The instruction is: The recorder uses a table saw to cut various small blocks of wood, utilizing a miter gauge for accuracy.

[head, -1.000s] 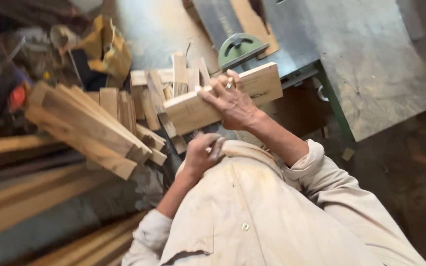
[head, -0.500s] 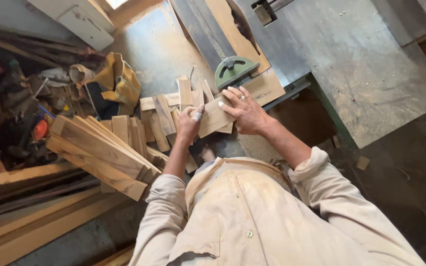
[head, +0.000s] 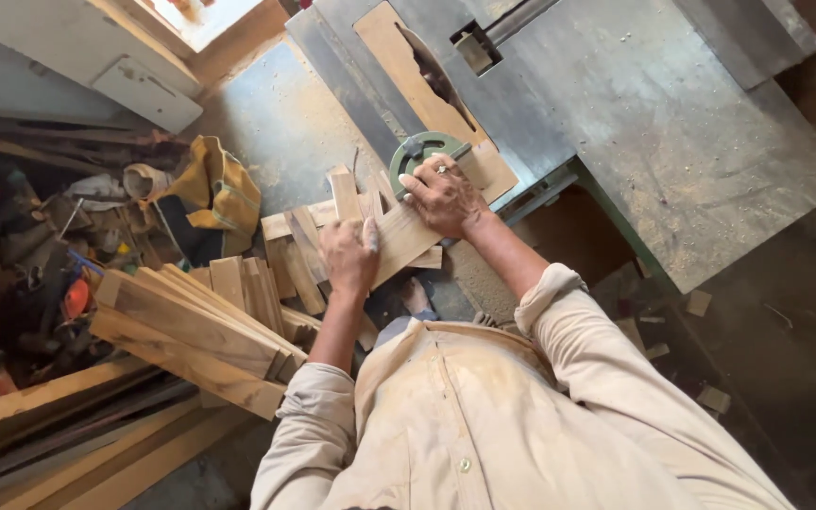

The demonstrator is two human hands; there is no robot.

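Board now lower than a second ago: then lifted before the chest, now lying on the offcut pile. Left hand fingers curl over its near end; right hand fingers spread, clasping its far end, just short of the green guard. Reads as set down among the offcuts.
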